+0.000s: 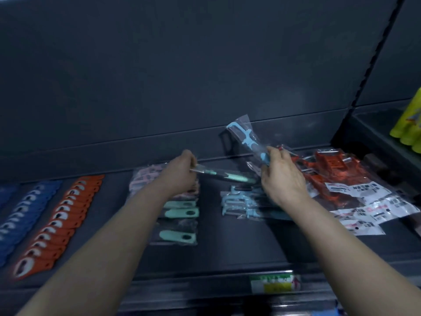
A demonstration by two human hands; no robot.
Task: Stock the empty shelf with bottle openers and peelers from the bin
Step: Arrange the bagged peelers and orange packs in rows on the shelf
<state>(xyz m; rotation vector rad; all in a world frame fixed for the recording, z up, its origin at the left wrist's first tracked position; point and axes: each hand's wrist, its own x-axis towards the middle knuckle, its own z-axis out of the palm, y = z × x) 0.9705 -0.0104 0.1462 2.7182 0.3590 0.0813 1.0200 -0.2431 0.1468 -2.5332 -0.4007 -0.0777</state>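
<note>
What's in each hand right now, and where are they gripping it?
Right hand pinches the handle end of a bagged light-blue peeler. Left hand grips one end of a bagged mint-green peeler.

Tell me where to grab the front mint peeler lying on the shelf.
Grip the mint peeler by its rounded left end, coming from above: it lies flat in its bag, nearest the shelf edge, and nothing lies on it.
</note>
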